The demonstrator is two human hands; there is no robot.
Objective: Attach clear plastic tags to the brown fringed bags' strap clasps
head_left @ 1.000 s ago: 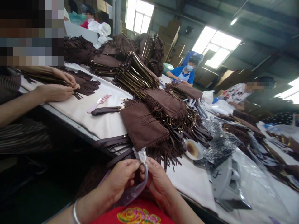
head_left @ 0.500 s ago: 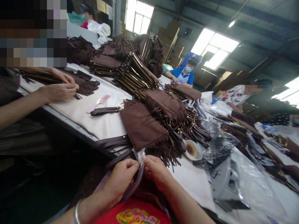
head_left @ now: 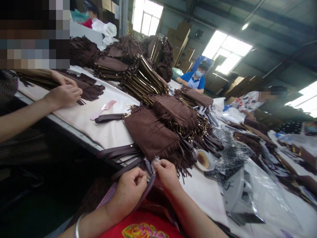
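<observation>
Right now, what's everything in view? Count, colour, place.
fringed bags: many, brown, mostly centre
cover: one, white, under bags
comb: one, pink, on cover
dish: one, white, beside bags
sheet: one, grey, beside dish
film: count unclear, clear, right
cartons: several, brown, background
windows: three, white, background
other people: several, varied clothing, left, back
strap: one, purplish, lower centre
bracelet: one, silver, lower left
left fingers: one set, beside strap
right fingers: one set, at strap's end

Brown pouch (head_left: pixel 150 134), pink comb (head_left: pixel 108 105), black-and-white speckled sheet (head_left: pixel 230 153), whitish cloth (head_left: pixel 112 129)
</observation>
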